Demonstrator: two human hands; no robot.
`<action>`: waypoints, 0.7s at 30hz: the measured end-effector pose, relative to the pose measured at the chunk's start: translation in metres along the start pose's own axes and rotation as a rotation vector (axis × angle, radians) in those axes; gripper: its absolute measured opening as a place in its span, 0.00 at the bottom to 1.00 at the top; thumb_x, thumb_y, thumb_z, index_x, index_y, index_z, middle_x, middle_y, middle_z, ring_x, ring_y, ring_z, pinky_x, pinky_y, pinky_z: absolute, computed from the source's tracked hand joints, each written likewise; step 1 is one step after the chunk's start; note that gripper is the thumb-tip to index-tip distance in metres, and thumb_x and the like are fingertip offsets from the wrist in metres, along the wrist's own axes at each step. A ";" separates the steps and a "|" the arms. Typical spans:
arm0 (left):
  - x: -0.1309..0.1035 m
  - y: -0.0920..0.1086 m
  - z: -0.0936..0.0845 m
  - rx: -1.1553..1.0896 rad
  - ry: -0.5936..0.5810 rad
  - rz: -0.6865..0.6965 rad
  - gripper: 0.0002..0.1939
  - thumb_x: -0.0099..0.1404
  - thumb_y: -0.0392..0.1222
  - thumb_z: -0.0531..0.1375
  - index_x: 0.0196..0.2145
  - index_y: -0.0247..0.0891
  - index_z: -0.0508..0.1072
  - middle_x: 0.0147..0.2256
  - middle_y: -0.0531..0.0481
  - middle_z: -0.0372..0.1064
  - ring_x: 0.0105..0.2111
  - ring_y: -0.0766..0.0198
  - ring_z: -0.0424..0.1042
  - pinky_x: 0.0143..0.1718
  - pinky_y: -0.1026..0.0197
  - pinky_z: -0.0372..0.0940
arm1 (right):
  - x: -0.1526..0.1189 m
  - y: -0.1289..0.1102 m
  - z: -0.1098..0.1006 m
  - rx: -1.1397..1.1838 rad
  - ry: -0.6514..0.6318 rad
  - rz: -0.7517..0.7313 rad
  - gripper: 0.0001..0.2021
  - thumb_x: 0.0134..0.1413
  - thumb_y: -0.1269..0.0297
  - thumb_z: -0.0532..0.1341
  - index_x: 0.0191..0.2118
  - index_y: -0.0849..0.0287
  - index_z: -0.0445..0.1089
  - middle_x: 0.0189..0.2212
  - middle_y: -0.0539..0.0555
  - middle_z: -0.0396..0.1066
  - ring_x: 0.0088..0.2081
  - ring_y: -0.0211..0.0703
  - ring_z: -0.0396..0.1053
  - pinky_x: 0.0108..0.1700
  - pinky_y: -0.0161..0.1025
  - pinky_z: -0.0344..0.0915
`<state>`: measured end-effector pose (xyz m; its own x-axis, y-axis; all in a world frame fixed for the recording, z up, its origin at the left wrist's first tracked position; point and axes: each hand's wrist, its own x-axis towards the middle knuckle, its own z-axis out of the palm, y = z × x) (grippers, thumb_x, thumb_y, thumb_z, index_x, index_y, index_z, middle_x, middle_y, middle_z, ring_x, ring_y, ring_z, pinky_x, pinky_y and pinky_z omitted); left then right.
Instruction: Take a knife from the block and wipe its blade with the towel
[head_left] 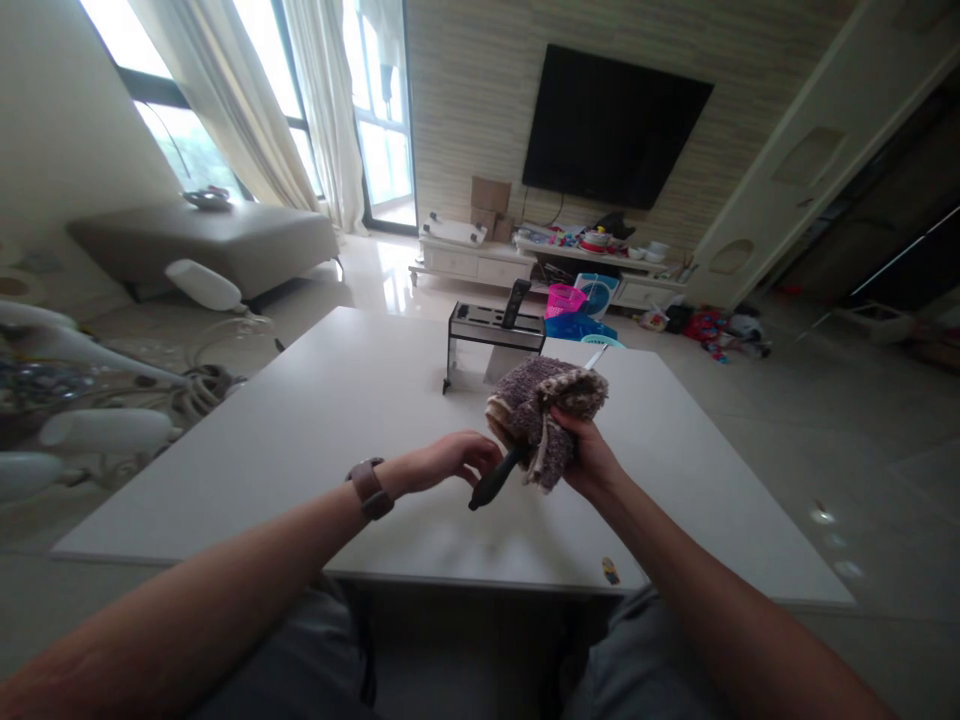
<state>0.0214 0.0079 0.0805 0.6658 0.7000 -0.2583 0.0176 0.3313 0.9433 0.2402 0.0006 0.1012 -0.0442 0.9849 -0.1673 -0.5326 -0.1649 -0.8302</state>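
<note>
A bunched brown, fluffy cloth is in my right hand, above the white table. The cloth is wrapped around a tool whose black handle sticks out at the lower left. A thin pale tip shows past the cloth at the upper right; the part between is hidden. My left hand is beside the black handle with its fingers curved and apart, holding nothing visible. Beyond the cloth stands a holder with a dark slotted top, and another black handle rises from it.
The white table spans the foreground, with a small yellow sticker near its front edge. White chairs are at the left. Past the table are a pink basket, a low cabinet and a wall-mounted television.
</note>
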 end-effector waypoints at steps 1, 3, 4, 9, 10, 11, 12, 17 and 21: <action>0.000 0.001 -0.007 0.015 0.066 -0.011 0.12 0.62 0.44 0.61 0.31 0.31 0.76 0.29 0.42 0.75 0.30 0.59 0.75 0.34 0.60 0.69 | 0.000 -0.003 -0.002 0.000 -0.009 0.012 0.16 0.37 0.62 0.74 0.36 0.58 0.76 0.33 0.53 0.82 0.37 0.52 0.79 0.47 0.50 0.76; 0.002 0.002 -0.016 -0.055 0.187 -0.002 0.07 0.61 0.41 0.62 0.31 0.32 0.75 0.28 0.46 0.73 0.29 0.61 0.74 0.34 0.61 0.69 | -0.001 -0.006 -0.004 -0.012 -0.049 0.049 0.16 0.39 0.59 0.73 0.37 0.57 0.76 0.33 0.54 0.82 0.37 0.53 0.80 0.47 0.51 0.77; 0.003 0.002 -0.017 -0.132 0.212 0.014 0.07 0.61 0.40 0.63 0.34 0.33 0.76 0.29 0.46 0.74 0.31 0.61 0.75 0.35 0.61 0.69 | -0.002 -0.007 -0.004 -0.019 -0.078 0.076 0.16 0.40 0.58 0.73 0.37 0.57 0.76 0.33 0.54 0.82 0.38 0.54 0.80 0.47 0.52 0.77; 0.016 -0.008 0.006 -0.479 0.092 0.069 0.09 0.64 0.40 0.64 0.40 0.33 0.77 0.39 0.43 0.77 0.38 0.60 0.76 0.43 0.58 0.71 | -0.012 0.004 0.009 -0.009 -0.204 0.274 0.18 0.38 0.56 0.74 0.37 0.58 0.76 0.32 0.55 0.82 0.37 0.56 0.80 0.42 0.52 0.77; 0.019 -0.010 0.012 -0.507 0.068 0.063 0.08 0.65 0.40 0.63 0.39 0.32 0.78 0.38 0.42 0.78 0.38 0.59 0.76 0.43 0.58 0.71 | -0.014 0.008 0.012 -0.006 -0.220 0.302 0.19 0.37 0.57 0.74 0.38 0.58 0.76 0.32 0.55 0.82 0.37 0.55 0.80 0.41 0.51 0.77; 0.020 -0.012 0.018 -0.531 0.052 0.061 0.08 0.66 0.39 0.61 0.37 0.31 0.78 0.37 0.41 0.78 0.38 0.59 0.76 0.43 0.59 0.71 | -0.015 0.012 0.014 -0.008 -0.230 0.312 0.19 0.37 0.57 0.75 0.38 0.58 0.76 0.32 0.55 0.82 0.36 0.54 0.80 0.41 0.50 0.77; 0.021 -0.014 0.022 -0.550 0.043 0.061 0.08 0.67 0.38 0.60 0.35 0.31 0.77 0.36 0.41 0.78 0.38 0.58 0.76 0.42 0.59 0.71 | -0.016 0.016 0.016 -0.016 -0.235 0.304 0.20 0.37 0.58 0.75 0.39 0.59 0.76 0.33 0.55 0.82 0.36 0.53 0.80 0.40 0.48 0.76; 0.016 -0.020 0.020 -0.574 0.012 0.031 0.06 0.64 0.36 0.62 0.31 0.31 0.76 0.29 0.42 0.76 0.32 0.58 0.76 0.39 0.57 0.72 | -0.013 0.031 0.015 -0.220 -0.205 0.090 0.18 0.33 0.65 0.76 0.35 0.59 0.76 0.32 0.53 0.80 0.35 0.48 0.76 0.39 0.43 0.71; 0.014 -0.015 0.014 -0.581 -0.031 -0.036 0.07 0.65 0.38 0.62 0.34 0.30 0.76 0.30 0.42 0.76 0.34 0.56 0.77 0.40 0.55 0.72 | -0.007 0.032 0.011 -0.457 -0.054 -0.067 0.24 0.30 0.66 0.75 0.38 0.56 0.69 0.32 0.49 0.73 0.34 0.45 0.70 0.33 0.39 0.66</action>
<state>0.0404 0.0040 0.0656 0.6938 0.6662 -0.2737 -0.3656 0.6532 0.6631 0.2140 -0.0112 0.0823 -0.0725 0.9936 -0.0872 -0.1088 -0.0948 -0.9895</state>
